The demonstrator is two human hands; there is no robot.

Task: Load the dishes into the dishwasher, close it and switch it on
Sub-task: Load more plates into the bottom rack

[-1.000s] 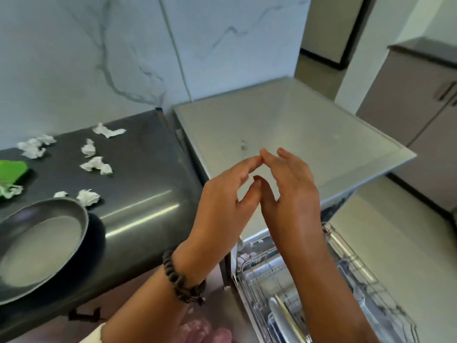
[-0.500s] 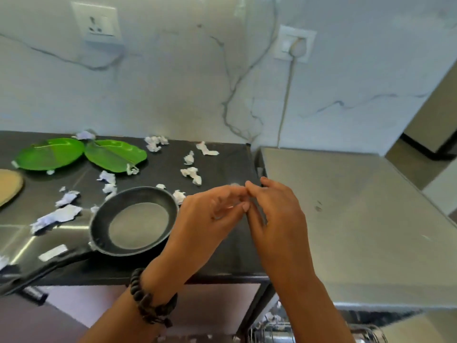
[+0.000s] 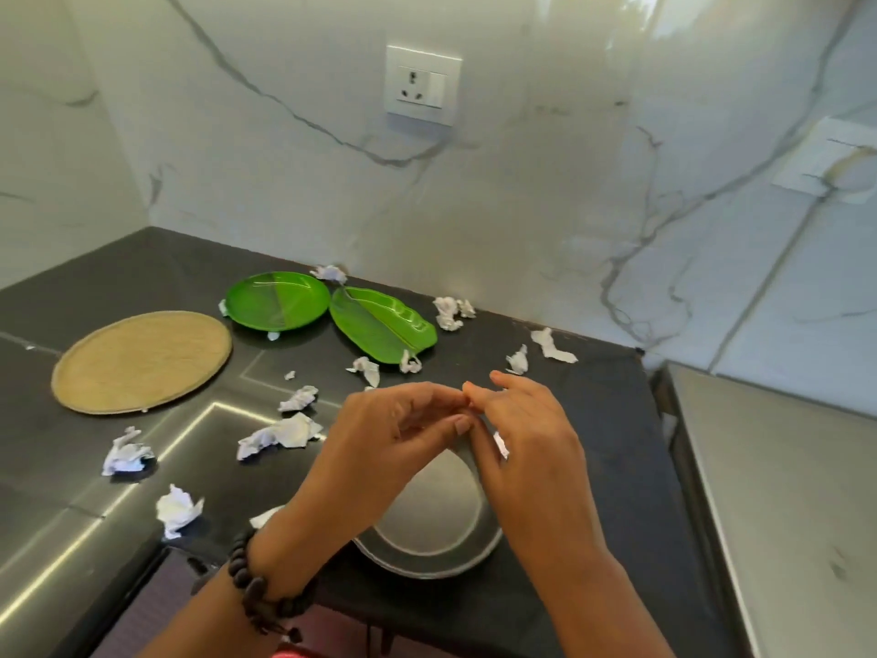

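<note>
Since half a second ago my view has swung left: both hands now hover over the pan (image 3: 429, 524), hiding most of it. Left hand (image 3: 384, 448) and right hand (image 3: 522, 444) meet fingertip to fingertip; each grip's state I cannot tell. Two green plates (image 3: 277, 301) lie behind on the dark worktop (image 3: 593, 420), paper scraps (image 3: 280, 434) scattered under a marble wall (image 3: 522, 206).

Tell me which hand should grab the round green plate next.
Left, probably. The left hand is on the same side as the round green plate, with bare counter between. The right hand would have to cross over it. Neither holds anything.
</note>
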